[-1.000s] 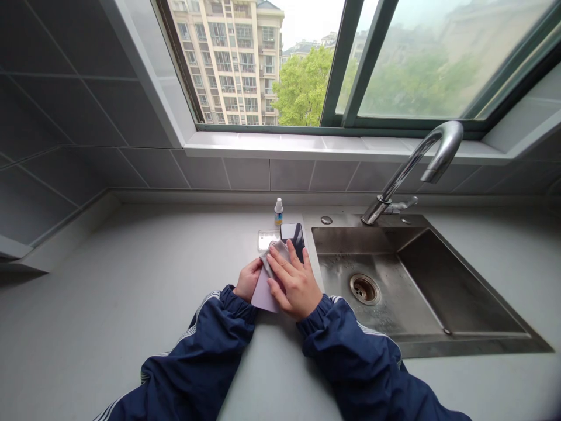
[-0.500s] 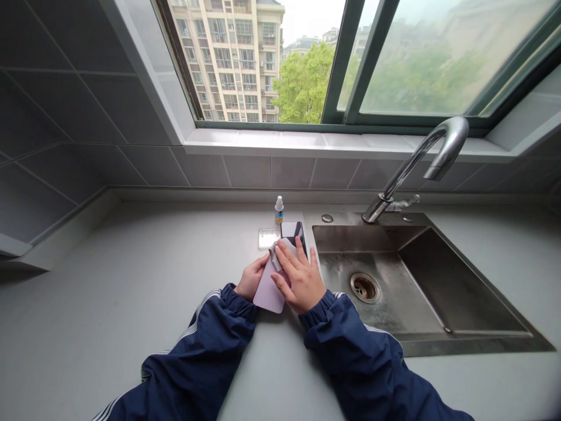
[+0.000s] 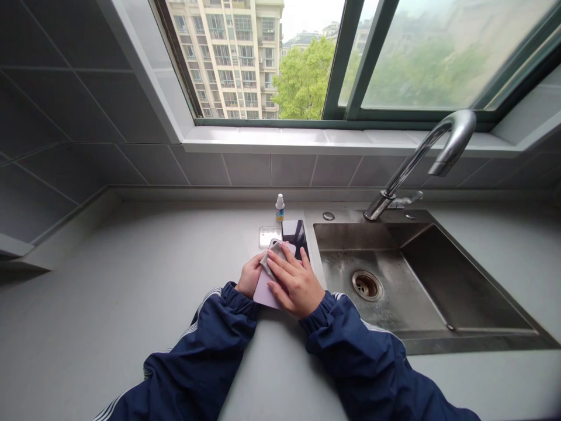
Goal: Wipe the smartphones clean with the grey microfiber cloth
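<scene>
My left hand (image 3: 249, 276) grips the left edge of a lilac smartphone (image 3: 265, 293), held tilted just over the counter with its back facing up. My right hand (image 3: 300, 284) presses a crumpled grey cloth (image 3: 266, 265) against the phone's back with its fingers stretched over it. Part of the phone and cloth is hidden under that hand. Behind the hands lies a dark glossy phone (image 3: 293, 230), its near end partly covered by them. A clear phone case (image 3: 267, 237) is to its left, and a small white-capped bottle (image 3: 280, 209) stands upright behind both.
To the right, a stainless steel sink (image 3: 414, 346) is set into the pale counter (image 3: 144, 280), with a curved chrome faucet (image 3: 403, 165) at its back. A tiled wall and a window sill (image 3: 280, 138) run along the back.
My right hand and the cloth have shifted slightly left and down over the phone's back. More of the dark phone shows behind. My left hand keeps its grip.
</scene>
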`<action>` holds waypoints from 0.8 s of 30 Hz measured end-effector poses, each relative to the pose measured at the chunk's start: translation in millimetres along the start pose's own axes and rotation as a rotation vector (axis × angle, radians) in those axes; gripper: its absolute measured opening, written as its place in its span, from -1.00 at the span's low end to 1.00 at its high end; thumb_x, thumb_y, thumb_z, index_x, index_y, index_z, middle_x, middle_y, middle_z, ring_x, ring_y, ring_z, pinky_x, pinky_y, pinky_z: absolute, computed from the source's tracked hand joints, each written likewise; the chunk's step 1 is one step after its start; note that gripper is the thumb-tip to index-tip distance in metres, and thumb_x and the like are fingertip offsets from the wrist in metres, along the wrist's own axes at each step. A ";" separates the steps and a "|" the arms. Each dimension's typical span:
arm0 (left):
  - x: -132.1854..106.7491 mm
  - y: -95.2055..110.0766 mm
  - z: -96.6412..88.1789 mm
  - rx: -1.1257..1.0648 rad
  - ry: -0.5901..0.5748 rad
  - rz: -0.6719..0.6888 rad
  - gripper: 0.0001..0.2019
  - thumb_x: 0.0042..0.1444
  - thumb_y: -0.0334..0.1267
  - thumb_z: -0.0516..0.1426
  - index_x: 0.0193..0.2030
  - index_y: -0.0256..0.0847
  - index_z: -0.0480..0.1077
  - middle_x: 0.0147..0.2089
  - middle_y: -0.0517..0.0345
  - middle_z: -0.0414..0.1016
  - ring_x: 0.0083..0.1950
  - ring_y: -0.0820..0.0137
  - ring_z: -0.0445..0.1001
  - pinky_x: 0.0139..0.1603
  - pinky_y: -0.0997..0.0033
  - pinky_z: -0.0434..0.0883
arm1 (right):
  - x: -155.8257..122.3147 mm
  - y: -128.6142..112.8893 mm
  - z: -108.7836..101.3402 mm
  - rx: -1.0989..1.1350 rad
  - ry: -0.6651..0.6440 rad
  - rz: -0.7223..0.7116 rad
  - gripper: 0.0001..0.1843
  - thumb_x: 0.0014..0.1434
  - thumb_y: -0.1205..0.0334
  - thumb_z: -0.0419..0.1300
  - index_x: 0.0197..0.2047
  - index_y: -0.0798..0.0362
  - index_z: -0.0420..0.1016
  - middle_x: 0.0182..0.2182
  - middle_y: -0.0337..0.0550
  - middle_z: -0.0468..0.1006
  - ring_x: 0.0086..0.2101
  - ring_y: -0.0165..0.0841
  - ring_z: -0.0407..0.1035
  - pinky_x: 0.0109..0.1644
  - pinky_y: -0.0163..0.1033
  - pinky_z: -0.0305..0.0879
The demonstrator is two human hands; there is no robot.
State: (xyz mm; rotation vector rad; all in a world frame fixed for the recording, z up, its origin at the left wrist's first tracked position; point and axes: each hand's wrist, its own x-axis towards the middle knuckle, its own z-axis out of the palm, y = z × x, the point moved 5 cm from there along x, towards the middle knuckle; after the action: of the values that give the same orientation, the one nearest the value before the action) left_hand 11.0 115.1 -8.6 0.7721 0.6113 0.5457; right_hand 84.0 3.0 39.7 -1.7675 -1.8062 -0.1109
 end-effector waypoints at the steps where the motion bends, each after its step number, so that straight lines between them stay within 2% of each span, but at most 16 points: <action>1: -0.3 -0.4 3.3 -0.021 -0.019 -0.035 -0.86 -0.01 -0.34 0.28 -0.27 -0.22 0.60 -0.15 0.04 0.69 0.32 -0.02 0.38 0.44 0.06 0.21 | -0.6 -0.4 0.4 0.006 0.010 -0.009 -0.50 0.38 0.16 0.04 0.33 0.08 0.34 0.33 -0.07 0.32 0.42 -0.08 -0.05 0.49 0.27 -0.42; 6: -0.8 -0.8 15.1 -0.112 -0.113 -0.200 -0.63 0.06 -0.11 0.22 -0.07 -0.31 0.58 -0.02 -0.18 0.64 0.33 -0.18 0.35 0.37 -0.16 0.26 | -2.2 -2.6 0.0 0.025 0.036 -0.030 -0.58 0.38 0.18 0.07 0.23 0.05 0.46 0.26 -0.08 0.42 0.41 -0.06 0.00 0.47 0.30 -0.31; 11: 2.0 2.5 12.6 -0.180 -0.102 -0.200 -0.65 0.03 -0.13 0.22 -0.11 -0.31 0.57 -0.09 -0.14 0.66 0.33 -0.13 0.36 0.41 -0.05 0.24 | -1.2 -6.1 -7.0 0.078 0.127 -0.078 -0.69 0.39 0.23 0.07 0.06 0.03 0.58 0.13 -0.16 0.56 0.29 -0.13 0.26 0.48 0.22 -0.19; 15: 1.6 2.5 13.1 -0.203 -0.108 -0.224 -0.68 0.04 -0.11 0.21 -0.18 -0.33 0.58 -0.13 -0.17 0.67 0.31 -0.14 0.38 0.38 -0.01 0.29 | -0.8 -7.3 -11.8 0.101 0.199 -0.100 -0.75 0.36 0.26 0.13 -0.02 0.02 0.61 0.06 -0.15 0.62 0.23 -0.17 0.36 0.47 0.19 -0.11; 17: 0.7 2.6 14.8 -0.209 -0.117 -0.242 -0.67 0.07 -0.11 0.18 -0.17 -0.32 0.59 -0.11 -0.17 0.67 0.30 -0.13 0.39 0.37 0.00 0.31 | -0.8 -8.2 -13.1 0.100 0.216 -0.110 -0.76 0.34 0.27 0.14 -0.02 0.02 0.61 0.06 -0.14 0.62 0.24 -0.15 0.35 0.46 0.20 -0.09; 21: -0.6 2.4 18.1 -0.215 -0.126 -0.270 -0.65 0.12 -0.13 0.11 -0.13 -0.33 0.59 -0.06 -0.18 0.66 0.28 -0.06 0.42 0.34 0.04 0.35 | -0.6 -9.6 -14.3 0.074 0.225 -0.106 -0.72 0.31 0.30 0.15 0.04 0.07 0.58 0.10 -0.12 0.59 0.34 -0.05 0.17 0.45 0.23 -0.06; 24: -0.5 2.1 18.4 -0.219 -0.121 -0.277 -0.64 0.13 -0.13 0.09 -0.13 -0.33 0.59 -0.07 -0.18 0.66 0.26 -0.05 0.45 0.33 0.04 0.37 | -0.3 -9.9 -14.5 0.075 0.227 -0.108 -0.70 0.31 0.31 0.14 0.05 0.06 0.58 0.10 -0.11 0.59 0.34 -0.07 0.17 0.44 0.21 -0.03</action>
State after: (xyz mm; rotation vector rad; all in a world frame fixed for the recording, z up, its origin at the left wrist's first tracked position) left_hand 22.7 107.4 3.6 0.4995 0.5257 0.3018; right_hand 79.9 -4.9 54.8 -1.5389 -1.7169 -0.2725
